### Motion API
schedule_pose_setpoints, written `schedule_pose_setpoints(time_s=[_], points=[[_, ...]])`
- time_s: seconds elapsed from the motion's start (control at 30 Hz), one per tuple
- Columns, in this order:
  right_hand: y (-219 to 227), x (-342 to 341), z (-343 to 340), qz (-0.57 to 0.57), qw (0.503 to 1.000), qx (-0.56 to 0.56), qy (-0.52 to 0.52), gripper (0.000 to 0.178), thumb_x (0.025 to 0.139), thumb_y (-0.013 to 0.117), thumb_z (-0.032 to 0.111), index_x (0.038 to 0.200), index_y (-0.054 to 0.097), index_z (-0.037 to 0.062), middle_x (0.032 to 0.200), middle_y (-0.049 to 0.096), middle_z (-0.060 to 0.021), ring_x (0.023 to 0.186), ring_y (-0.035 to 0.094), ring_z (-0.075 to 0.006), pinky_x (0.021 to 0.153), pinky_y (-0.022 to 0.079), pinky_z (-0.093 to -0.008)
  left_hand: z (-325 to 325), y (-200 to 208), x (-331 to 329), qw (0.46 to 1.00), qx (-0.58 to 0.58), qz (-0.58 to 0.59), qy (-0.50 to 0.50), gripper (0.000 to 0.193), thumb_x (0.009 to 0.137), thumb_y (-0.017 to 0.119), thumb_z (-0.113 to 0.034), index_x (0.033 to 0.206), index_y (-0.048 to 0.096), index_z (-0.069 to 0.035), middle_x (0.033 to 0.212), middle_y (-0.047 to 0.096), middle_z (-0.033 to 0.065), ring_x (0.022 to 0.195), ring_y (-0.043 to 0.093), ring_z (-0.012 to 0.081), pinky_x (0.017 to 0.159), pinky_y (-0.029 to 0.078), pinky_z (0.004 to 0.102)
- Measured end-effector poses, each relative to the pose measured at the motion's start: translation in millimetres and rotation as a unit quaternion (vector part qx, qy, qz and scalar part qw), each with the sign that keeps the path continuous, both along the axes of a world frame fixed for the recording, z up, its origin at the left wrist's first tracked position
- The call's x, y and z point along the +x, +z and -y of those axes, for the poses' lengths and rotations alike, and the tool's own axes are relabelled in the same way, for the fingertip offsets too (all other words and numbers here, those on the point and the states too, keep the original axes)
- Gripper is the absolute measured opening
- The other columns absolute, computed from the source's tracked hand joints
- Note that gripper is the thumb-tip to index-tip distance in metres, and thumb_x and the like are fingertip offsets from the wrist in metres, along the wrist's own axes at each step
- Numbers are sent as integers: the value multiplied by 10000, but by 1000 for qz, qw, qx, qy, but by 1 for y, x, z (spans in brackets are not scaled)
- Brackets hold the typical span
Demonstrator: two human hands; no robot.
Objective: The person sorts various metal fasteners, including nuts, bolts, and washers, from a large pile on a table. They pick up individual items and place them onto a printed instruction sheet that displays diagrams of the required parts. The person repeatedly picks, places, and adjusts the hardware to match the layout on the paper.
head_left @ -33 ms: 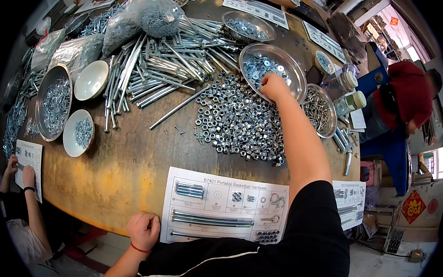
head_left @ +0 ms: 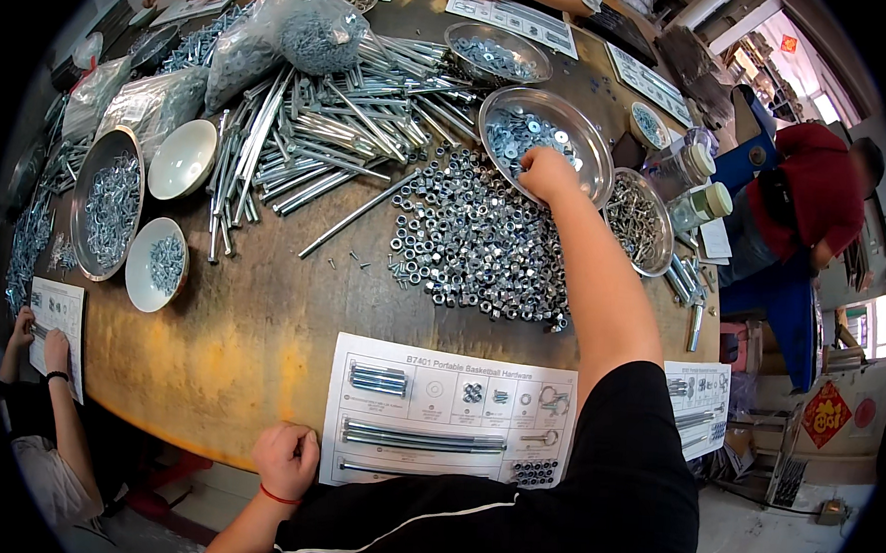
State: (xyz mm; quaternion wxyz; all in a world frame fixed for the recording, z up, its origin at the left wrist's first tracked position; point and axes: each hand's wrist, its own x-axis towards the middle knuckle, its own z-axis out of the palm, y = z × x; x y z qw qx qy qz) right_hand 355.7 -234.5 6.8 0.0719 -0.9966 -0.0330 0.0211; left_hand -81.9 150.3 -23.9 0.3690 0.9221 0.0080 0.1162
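My right arm stretches across the table, and my right hand is at the near rim of a steel bowl of flat washers. Its fingers are curled closed over the washers; what they grip, if anything, is hidden. Below that hand spreads a big heap of hex nuts. My left hand, with a red cord at the wrist, rests as a fist at the table's near edge. It lies beside a printed sheet picturing hardware, and whatever is inside the fist cannot be seen.
Long bolts lie piled behind the nuts, near filled plastic bags. Bowls of small parts include a steel one at left and another at right, by lidded jars. Other people's hands work around the table.
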Motion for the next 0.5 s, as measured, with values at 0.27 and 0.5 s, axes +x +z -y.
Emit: schedule_pose_setpoints(time_s=[0.27, 0.5], points=[[-2, 4, 6, 32, 987, 149, -44, 337, 705, 773, 214, 1007, 731, 70, 966, 728, -100, 902, 680, -259, 842, 509, -377, 0, 2, 1, 1000, 6, 15, 1, 79, 745, 710, -56, 737, 632, -68, 657, 584, 80, 605, 570, 279, 562, 450, 370], [12, -3, 23, 44, 859, 488, -146, 357, 761, 801, 181, 1047, 675, 7, 888, 671, -28, 742, 594, -132, 586, 456, -273, -1, 0, -1, 1000, 5, 14, -2, 71, 754, 708, -64, 738, 638, -69, 667, 586, 83, 614, 570, 275, 566, 449, 370]])
